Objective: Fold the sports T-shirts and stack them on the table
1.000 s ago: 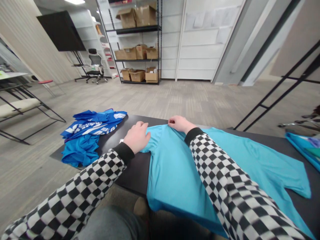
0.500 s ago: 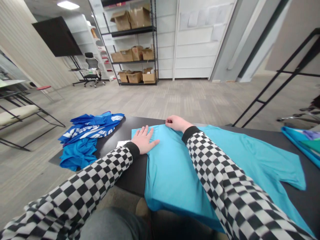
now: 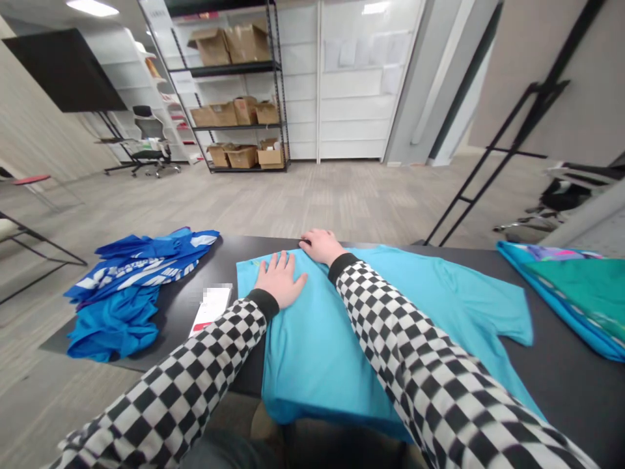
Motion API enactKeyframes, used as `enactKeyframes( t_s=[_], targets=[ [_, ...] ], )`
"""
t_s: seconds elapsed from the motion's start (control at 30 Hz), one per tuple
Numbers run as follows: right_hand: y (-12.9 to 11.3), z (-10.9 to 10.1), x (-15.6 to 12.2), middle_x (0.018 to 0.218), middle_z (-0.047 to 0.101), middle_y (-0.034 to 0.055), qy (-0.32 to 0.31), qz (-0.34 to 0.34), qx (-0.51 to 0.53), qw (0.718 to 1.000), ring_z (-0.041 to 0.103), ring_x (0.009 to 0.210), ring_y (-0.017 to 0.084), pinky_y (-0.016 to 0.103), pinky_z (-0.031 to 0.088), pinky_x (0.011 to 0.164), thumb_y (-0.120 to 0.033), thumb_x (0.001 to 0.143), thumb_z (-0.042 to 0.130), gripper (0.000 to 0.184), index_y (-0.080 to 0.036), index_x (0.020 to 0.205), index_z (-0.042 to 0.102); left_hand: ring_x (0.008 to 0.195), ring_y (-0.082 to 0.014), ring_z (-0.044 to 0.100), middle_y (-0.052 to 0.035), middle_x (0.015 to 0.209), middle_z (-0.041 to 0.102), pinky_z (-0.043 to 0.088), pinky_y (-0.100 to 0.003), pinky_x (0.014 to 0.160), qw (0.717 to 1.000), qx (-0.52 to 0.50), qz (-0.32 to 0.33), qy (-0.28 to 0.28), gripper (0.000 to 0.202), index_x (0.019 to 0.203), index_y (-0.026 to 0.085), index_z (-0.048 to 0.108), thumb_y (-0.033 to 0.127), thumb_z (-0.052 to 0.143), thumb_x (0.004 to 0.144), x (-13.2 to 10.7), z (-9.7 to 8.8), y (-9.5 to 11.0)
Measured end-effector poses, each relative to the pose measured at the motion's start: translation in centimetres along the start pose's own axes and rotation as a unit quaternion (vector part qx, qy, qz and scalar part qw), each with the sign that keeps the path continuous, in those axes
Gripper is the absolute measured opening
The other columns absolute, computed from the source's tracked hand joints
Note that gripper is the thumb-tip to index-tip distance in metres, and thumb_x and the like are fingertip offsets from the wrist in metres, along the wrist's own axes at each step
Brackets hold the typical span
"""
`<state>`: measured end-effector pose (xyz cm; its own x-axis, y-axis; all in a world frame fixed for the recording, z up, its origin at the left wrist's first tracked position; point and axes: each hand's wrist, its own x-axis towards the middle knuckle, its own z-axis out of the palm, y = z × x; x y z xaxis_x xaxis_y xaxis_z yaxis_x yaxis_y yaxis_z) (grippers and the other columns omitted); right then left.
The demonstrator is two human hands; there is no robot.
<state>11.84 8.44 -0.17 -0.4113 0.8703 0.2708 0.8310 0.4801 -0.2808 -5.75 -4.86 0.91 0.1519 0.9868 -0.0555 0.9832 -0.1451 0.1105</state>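
A person's left hand (image 3: pixel 280 280) lies spread flat, fingers apart, on a turquoise T-shirt (image 3: pixel 312 358) on a dark tabletop (image 3: pixel 571 397). The right hand (image 3: pixel 318 246) curls at the shirt's far edge, its fingers (image 3: pixel 306 240) appearing to pinch the fabric there, though the exact grip is hard to tell. The shirt's left side forms a straight edge, one sleeve (image 3: pixel 508 312) reaches out to the right, and the near end droops over the tabletop's edge. Black-and-white checkered sleeves (image 3: pixel 195 371) with black cuffs (image 3: pixel 263 303) cover both forearms. Just left of the shirt, a white-and-red card (image 3: pixel 209 309) lies on the tabletop, its top part blurred. Beyond it, a blue striped jersey (image 3: pixel 141 264) rests on a plain blue garment (image 3: pixel 114 326) near the tabletop's left end. A teal and green garment (image 3: pixel 571 293) lies at the right end, well apart from the hands. In the background, cardboard boxes (image 3: pixel 247 44) fill black metal shelving (image 3: pixel 229 68), and an office chair (image 3: pixel 149 137) stands to its left on a gray carpet (image 3: pixel 342 202).
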Motion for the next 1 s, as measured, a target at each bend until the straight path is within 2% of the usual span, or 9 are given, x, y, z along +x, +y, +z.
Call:
enactKeyframes(
  t_s=[0.17,0.27,0.37,0.43,0.53,0.67,0.8,0.9,1.0],
  targets=[
    [-0.3,0.4,0.7,0.147,0.072,0.0201,-0.067,0.075,-0.04,0.994,0.065,0.138,0.041,0.071,0.031,0.126,-0.06,0.115,0.039,0.058,-0.022,0.138,0.077,0.175,-0.0427,0.016,-0.0177,0.188,0.02,0.014,-0.069,0.138,1.0,0.003,0.004,0.023,0.096,0.181,0.012,0.029,0.075,0.032,0.107,0.1,1.0,-0.6],
    [-0.6,-0.2,0.9,0.15,0.071,0.0212,-0.091,0.082,-0.04,0.992,0.064,0.141,0.04,0.073,0.024,0.129,-0.062,0.116,0.033,0.064,-0.02,0.146,0.072,0.175,-0.0427,0.015,-0.0177,0.188,0.019,0.014,-0.07,0.138,1.0,0.002,0.005,0.023,0.098,0.18,0.013,0.03,0.077,0.032,0.106,0.4,1.2,-0.8],
    [-0.1,-2.2,0.2,0.156,0.069,0.0187,-0.048,0.068,-0.041,0.996,0.06,0.147,0.036,0.068,0.016,0.134,-0.059,0.118,0.031,0.062,-0.022,0.153,0.066,0.175,-0.044,0.015,-0.0177,0.189,0.018,0.014,-0.071,0.137,1.0,-0.003,0.004,0.019,0.099,0.181,0.015,0.031,0.079,0.032,0.105,0.6,1.2,-0.8],
    [1.5,-4.6,-1.3,0.159,0.067,0.0176,-0.009,0.067,-0.039,0.997,0.058,0.15,0.034,0.065,0.017,0.135,-0.059,0.119,0.033,0.06,-0.023,0.157,0.062,0.175,-0.0454,0.014,-0.0178,0.189,0.017,0.013,-0.072,0.137,1.0,-0.005,0.006,0.015,0.101,0.181,0.016,0.03,0.081,0.031,0.105,0.6,1.1,-0.8],
    [6.2,-9.5,-6.1,0.155,0.069,0.0169,0.03,0.112,-0.058,0.992,0.061,0.147,0.034,0.06,0.029,0.132,-0.056,0.118,0.042,0.055,-0.023,0.157,0.062,0.174,-0.0472,0.013,-0.0178,0.189,0.016,0.013,-0.071,0.137,1.0,-0.003,0.006,0.006,0.104,0.182,0.015,0.028,0.083,0.026,0.104,0.6,1.0,-0.8],
    [14.5,-15.8,-17.1,0.146,0.073,0.0224,0.02,0.276,-0.137,0.951,0.068,0.135,0.04,0.056,0.048,0.117,-0.041,0.11,0.057,0.046,-0.019,0.149,0.067,0.174,-0.048,0.013,-0.0183,0.189,0.013,0.012,-0.071,0.137,1.0,0.002,0.0,-0.01,0.108,0.182,0.013,0.025,0.085,0.022,0.102,0.9,1.0,-0.9],
    [20.7,-18.4,-27.6,0.142,0.069,0.0329,0.003,0.436,-0.169,0.884,0.069,0.133,0.045,0.055,0.053,0.11,-0.046,0.109,0.059,0.049,-0.009,0.139,0.072,0.173,-0.0516,0.015,-0.0188,0.189,0.013,0.015,-0.075,0.135,0.998,0.017,-0.018,-0.052,0.108,0.182,0.014,0.025,0.085,0.026,0.102,1.7,-0.1,-0.8],
    [22.8,-18.9,-30.9,0.14,0.072,0.0289,-0.025,0.44,-0.132,0.888,0.07,0.133,0.038,0.044,0.052,0.112,-0.042,0.106,0.066,0.039,-0.012,0.129,0.077,0.171,-0.0544,0.018,-0.0238,0.187,0.018,0.014,-0.076,0.134,0.995,0.044,-0.052,-0.071,0.107,0.18,0.01,0.031,0.082,0.036,0.101,1.6,-1.9,1.1],
    [23.4,-19.8,-31.1,0.12,0.08,0.02,-0.038,0.429,-0.099,0.897,0.077,0.115,0.031,0.036,0.057,0.097,-0.037,0.101,0.074,0.024,-0.016,0.111,0.08,0.173,-0.0503,0.018,-0.0254,0.186,0.021,0.012,-0.071,0.136,0.999,0.041,0.017,-0.023,0.094,0.178,0.006,0.036,0.068,0.038,0.107,-0.3,-3.2,5.8]
  ],
)
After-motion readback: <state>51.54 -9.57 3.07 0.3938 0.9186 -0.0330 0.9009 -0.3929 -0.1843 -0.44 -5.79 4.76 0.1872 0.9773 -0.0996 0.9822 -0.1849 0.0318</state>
